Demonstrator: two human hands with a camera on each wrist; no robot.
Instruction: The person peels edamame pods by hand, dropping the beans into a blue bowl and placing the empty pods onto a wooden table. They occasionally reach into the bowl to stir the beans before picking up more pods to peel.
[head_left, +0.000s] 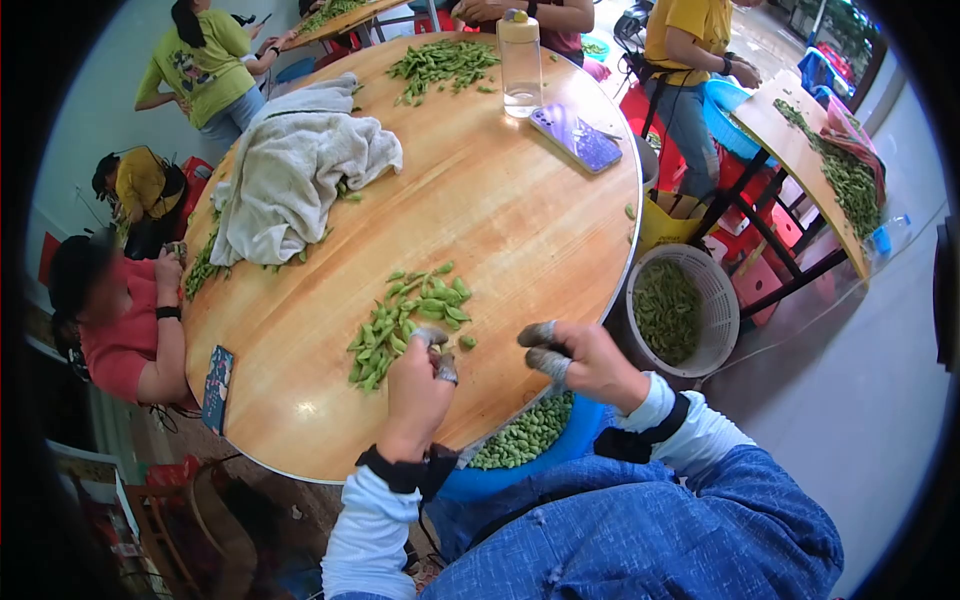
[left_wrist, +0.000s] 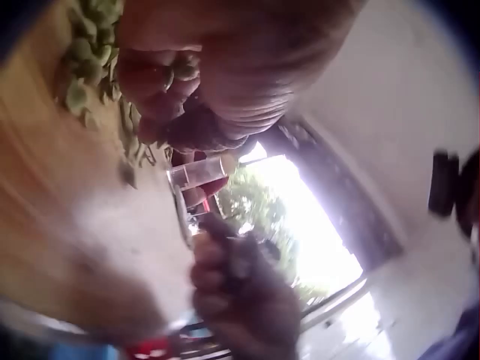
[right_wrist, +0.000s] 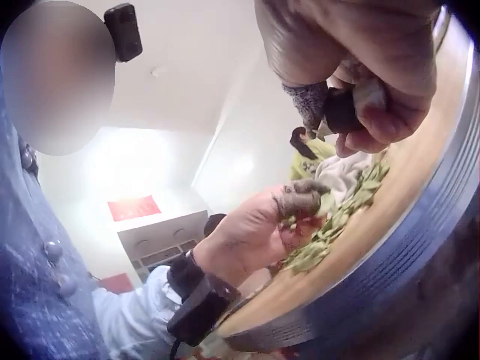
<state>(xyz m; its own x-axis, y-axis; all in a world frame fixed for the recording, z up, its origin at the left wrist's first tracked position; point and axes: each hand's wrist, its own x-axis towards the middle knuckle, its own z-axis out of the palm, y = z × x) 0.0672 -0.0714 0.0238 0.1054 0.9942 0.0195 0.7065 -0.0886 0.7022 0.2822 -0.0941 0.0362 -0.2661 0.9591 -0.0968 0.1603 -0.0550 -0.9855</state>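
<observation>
My left hand (head_left: 418, 390), its thumb and a finger wrapped in grey, is at the near edge of a heap of green soybean pods (head_left: 385, 335) on the round wooden table (head_left: 520, 240). Its curled fingers hold a green pod (right_wrist: 325, 202), partly hidden by them. To the right, my right hand (head_left: 598, 365) is over the table's near edge, thumb and forefinger slightly apart, dark wrappings on the tips, nothing visible between them. One loose pod (head_left: 467, 342) lies between the hands. Below the edge, shelled green beans (head_left: 525, 435) fill a blue tub (head_left: 580, 425).
A grey cloth (head_left: 300, 165), bottle (head_left: 520, 65), purple phone (head_left: 577, 138) and dark patterned phone (head_left: 217, 388) lie or stand on the table. More pods (head_left: 445, 65) are at its far side. Right of it stands a white basket (head_left: 715, 310) of pods. A person (head_left: 125, 330) sits at the left.
</observation>
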